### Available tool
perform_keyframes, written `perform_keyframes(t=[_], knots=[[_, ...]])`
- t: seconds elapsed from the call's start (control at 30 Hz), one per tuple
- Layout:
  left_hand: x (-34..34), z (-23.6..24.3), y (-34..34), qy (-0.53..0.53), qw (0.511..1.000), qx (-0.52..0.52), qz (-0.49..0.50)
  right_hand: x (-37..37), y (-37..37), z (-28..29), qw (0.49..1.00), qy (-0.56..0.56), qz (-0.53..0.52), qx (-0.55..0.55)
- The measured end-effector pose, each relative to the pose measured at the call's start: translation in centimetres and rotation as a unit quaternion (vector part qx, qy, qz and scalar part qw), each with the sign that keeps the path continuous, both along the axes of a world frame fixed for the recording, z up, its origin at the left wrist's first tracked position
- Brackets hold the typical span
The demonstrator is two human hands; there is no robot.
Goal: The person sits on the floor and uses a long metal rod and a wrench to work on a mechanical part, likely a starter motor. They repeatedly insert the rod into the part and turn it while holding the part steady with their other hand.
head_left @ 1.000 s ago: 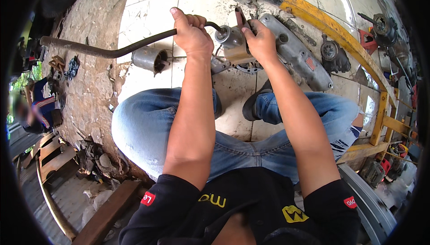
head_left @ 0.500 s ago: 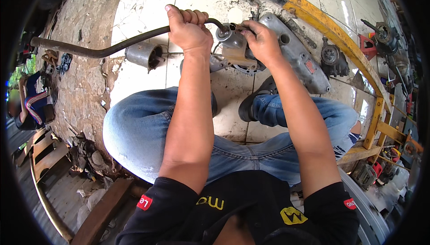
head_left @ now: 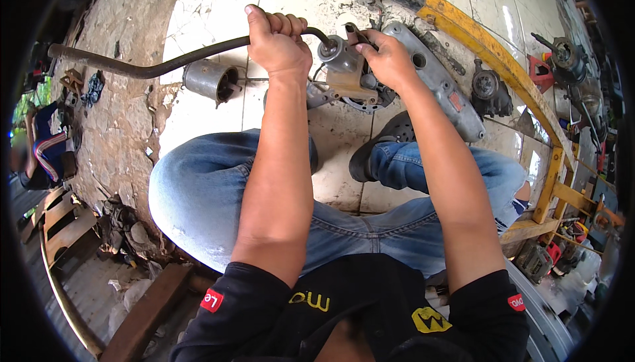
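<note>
My left hand point(head_left: 278, 44) is closed around a long, dark, bent metal bar point(head_left: 165, 64) that runs off to the left. The bar's near end meets a grey socket point(head_left: 337, 51) on a rusty metal engine part point(head_left: 350, 81). My right hand point(head_left: 387, 57) grips the top of that part and steadies it on the white tiled floor point(head_left: 205, 4). A grey cast engine cover point(head_left: 436, 84) lies just right of my right hand. My legs in blue jeans are folded below, with a dark shoe point(head_left: 377, 150) under the part.
A small cylindrical motor point(head_left: 211, 81) lies on the tiles under the bar. A yellow metal frame point(head_left: 503, 64) curves along the right, with more machine parts point(head_left: 489, 90) and red tools point(head_left: 539, 71) beyond. Rough concrete and scrap lie left, where another person point(head_left: 40, 150) sits.
Both hands and the bar have shifted slightly upward and left in the view. The grips on the bar and the part are unchanged.
</note>
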State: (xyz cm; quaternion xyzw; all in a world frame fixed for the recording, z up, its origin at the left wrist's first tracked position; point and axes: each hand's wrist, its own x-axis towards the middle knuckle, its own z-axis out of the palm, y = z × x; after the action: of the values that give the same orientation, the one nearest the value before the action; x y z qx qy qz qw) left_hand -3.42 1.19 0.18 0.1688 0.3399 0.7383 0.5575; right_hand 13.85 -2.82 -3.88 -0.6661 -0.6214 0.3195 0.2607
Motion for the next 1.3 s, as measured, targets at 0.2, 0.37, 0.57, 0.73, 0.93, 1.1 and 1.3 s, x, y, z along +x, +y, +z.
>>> perform_keyframes(t=[0.2, 0.37, 0.57, 0.73, 0.93, 1.1, 1.3], knots=[[0.0, -0.1, 0.0, 0.001, 1.0, 0.007, -0.014, 0.5, 0.3, -1.0, 0.995, -0.051, 0.034, 0.082], [-0.1, -0.3, 0.2, 0.003, 1.0, 0.013, -0.012, 0.2, 0.4, -0.8, 0.995, -0.058, 0.023, 0.074], [0.0, -0.3, 0.3, 0.003, 1.0, 0.001, -0.004, 0.1, 0.3, -0.3, 0.996, -0.028, 0.036, 0.071], [0.2, -0.3, 0.5, 0.003, 1.0, 0.007, -0.01, 0.2, 1.0, -0.1, 0.981, -0.147, 0.065, 0.109], [0.1, -0.6, 0.7, 0.003, 1.0, 0.015, -0.011, 0.9, 0.7, -0.3, 0.986, -0.136, 0.061, 0.074], [0.1, -0.6, 0.8, -0.003, 1.0, 0.009, -0.011, 1.0, 1.3, 0.6, 0.965, -0.218, 0.113, 0.09], [0.1, -0.5, 0.8, 0.008, 1.0, 0.01, -0.01, 0.3, 1.1, 0.7, 0.999, 0.018, 0.034, 0.034]])
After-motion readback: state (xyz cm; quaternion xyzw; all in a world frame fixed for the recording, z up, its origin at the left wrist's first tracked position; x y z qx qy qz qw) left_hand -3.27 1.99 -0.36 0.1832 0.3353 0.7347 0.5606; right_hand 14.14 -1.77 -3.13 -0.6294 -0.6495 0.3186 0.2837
